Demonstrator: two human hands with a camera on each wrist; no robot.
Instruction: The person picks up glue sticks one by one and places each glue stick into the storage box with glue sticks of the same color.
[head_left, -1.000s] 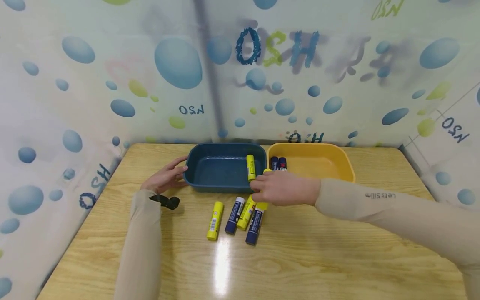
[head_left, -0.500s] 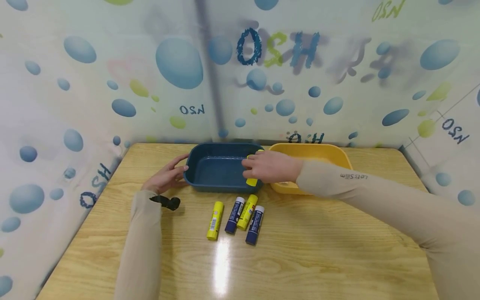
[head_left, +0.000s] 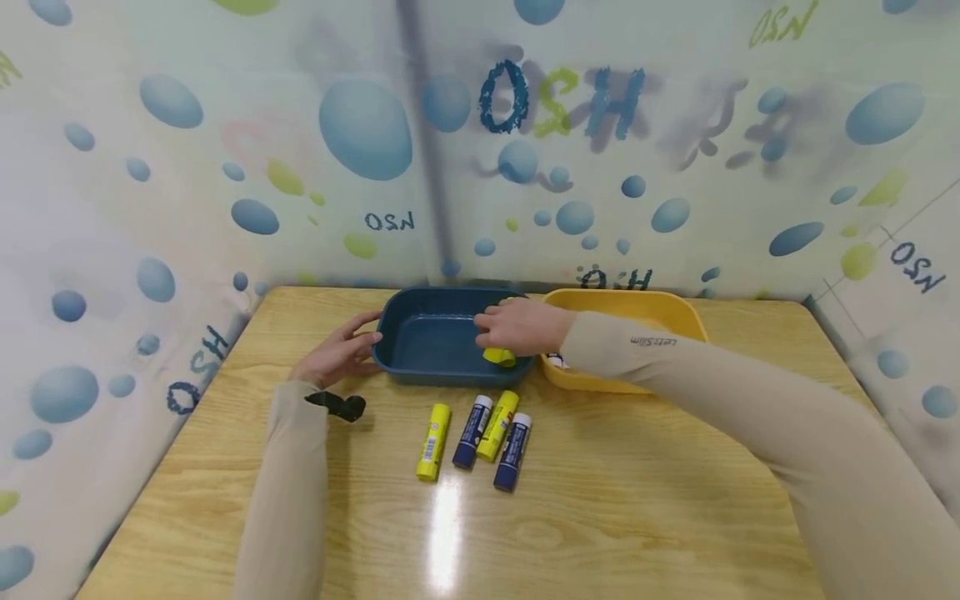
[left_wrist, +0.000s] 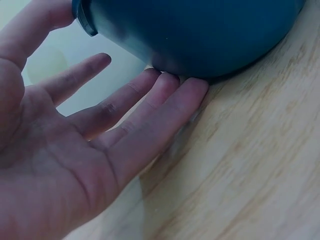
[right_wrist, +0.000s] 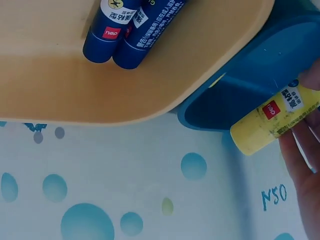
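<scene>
My right hand (head_left: 521, 327) pinches a yellow glue stick (right_wrist: 272, 117) over the right end of a dark blue bin (head_left: 420, 377). Yellow shows on both sides of the hand in the head view; the stick that lay in this bin is mostly covered. At the bin's left end rests my left hand (head_left: 337, 350), its thumb up by the rim and its extended fingertips (left_wrist: 192, 92) against the lower wall. In front of the bin lie a yellow glue stick (head_left: 433, 442), a navy one (head_left: 472, 431), another yellow one (head_left: 497, 425) and another navy one (head_left: 513, 452).
An orange-yellow bin (head_left: 675, 312) stands right beside the blue one, with two navy glue sticks (right_wrist: 110, 30) inside. My right forearm (head_left: 660, 354) crosses above it. Behind both bins rises a patterned curtain (head_left: 465, 183) at the wooden table's (head_left: 600, 517) back edge.
From just in front of the bins, my right hand has moved up and slightly left over the blue bin, carrying a yellow glue stick. My left hand has stayed at the bin's left end.
</scene>
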